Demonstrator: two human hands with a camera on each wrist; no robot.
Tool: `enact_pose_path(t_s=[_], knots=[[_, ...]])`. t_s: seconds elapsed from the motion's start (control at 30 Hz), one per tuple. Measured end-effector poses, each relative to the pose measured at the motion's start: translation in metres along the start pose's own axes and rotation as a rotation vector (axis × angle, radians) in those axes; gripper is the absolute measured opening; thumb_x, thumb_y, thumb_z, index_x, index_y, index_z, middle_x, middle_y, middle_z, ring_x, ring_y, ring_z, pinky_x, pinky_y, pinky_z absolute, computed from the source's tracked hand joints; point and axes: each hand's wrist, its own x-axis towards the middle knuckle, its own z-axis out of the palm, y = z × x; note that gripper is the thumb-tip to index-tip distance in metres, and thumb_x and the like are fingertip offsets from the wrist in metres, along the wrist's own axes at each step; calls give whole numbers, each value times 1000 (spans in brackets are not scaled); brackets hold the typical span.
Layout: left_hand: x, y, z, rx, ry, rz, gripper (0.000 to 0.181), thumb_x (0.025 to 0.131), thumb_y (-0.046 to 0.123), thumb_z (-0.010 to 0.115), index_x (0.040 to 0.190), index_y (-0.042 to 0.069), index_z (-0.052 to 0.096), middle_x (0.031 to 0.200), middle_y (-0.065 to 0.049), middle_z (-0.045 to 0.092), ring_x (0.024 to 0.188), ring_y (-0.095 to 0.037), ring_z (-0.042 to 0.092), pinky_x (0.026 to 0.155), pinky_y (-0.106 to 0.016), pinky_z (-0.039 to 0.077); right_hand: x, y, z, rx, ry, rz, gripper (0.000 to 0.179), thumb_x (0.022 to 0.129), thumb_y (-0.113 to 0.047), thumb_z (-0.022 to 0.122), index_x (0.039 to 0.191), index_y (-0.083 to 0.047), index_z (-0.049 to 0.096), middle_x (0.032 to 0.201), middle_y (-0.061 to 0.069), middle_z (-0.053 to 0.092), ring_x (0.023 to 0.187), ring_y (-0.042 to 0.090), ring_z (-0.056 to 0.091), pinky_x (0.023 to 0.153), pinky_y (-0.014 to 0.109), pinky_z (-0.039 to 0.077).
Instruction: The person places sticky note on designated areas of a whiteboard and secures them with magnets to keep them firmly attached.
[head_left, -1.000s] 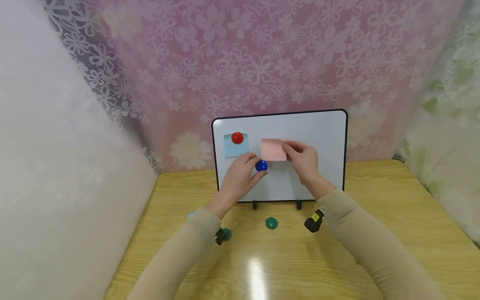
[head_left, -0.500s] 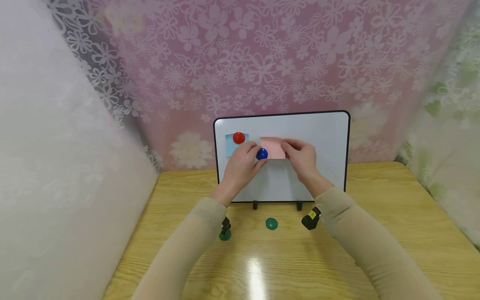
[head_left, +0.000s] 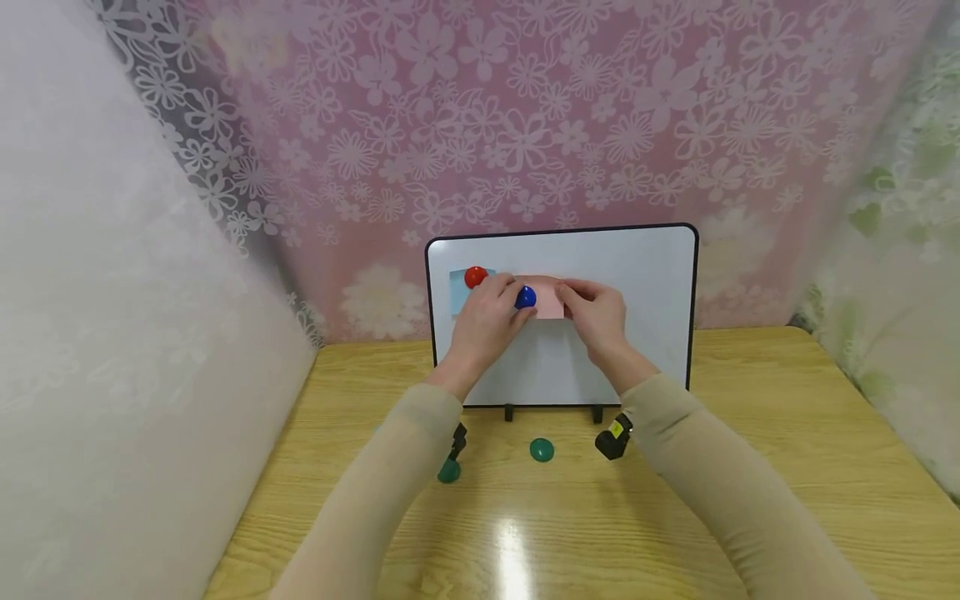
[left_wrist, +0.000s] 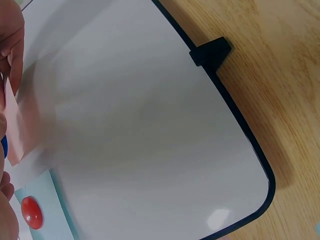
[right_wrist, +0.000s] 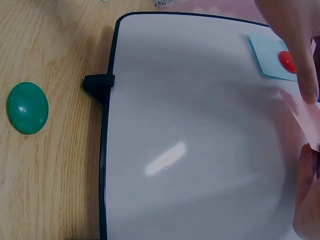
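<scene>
In the head view my left hand pinches a round blue magnet over the left part of a pink sticky note. My right hand pinches that note by its right edge. Both are in front of a white board with a dark frame. The wrist views show the note tilted off the board, its shadow falling beside it. Left of it, a light blue sticky note lies against the board under a red magnet, partly hidden by my left hand.
The board stands on small black feet on a wooden table. A green magnet lies in front of it, and another green magnet is partly covered by the left wrist camera. Patterned curtain hangs behind.
My left hand has raised the blue magnet from below the pink note to in front of its left part. My right hand has shifted slightly left with the note.
</scene>
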Motion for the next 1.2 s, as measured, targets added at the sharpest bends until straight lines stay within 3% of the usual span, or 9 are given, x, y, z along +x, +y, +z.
enact_pose_path(t_s=[0.33, 0.57, 0.93, 1.2], knots=[[9, 1, 4, 48, -16, -25, 41, 100, 34, 79, 123, 0, 74, 118, -10, 67, 110, -26, 65, 99, -35, 56, -1, -5, 3, -39, 24, -1, 36, 105, -26, 72, 130, -1, 75, 123, 14, 72, 99, 16, 67, 82, 23, 57], [16, 2, 7, 121, 14, -12, 43, 100, 35, 78, 126, 1, 73, 123, -10, 68, 114, -25, 65, 101, -34, 55, 0, -5, 4, -45, 46, -2, 35, 104, -27, 72, 128, -2, 77, 119, 12, 73, 94, 13, 67, 78, 20, 56], [21, 9, 14, 173, 43, -21, 44, 101, 36, 77, 128, 1, 74, 124, -10, 67, 114, -24, 66, 105, -33, 53, -1, -4, 5, 2, 62, 13, 34, 104, -26, 74, 129, -2, 76, 124, 13, 72, 100, 16, 69, 83, 23, 59], [23, 15, 26, 225, 73, -12, 40, 101, 35, 78, 123, 2, 76, 117, -8, 67, 108, -23, 66, 94, -32, 58, -1, -1, 7, 55, 75, 15, 32, 104, -22, 75, 128, 0, 76, 122, 14, 72, 97, 13, 69, 83, 22, 59]])
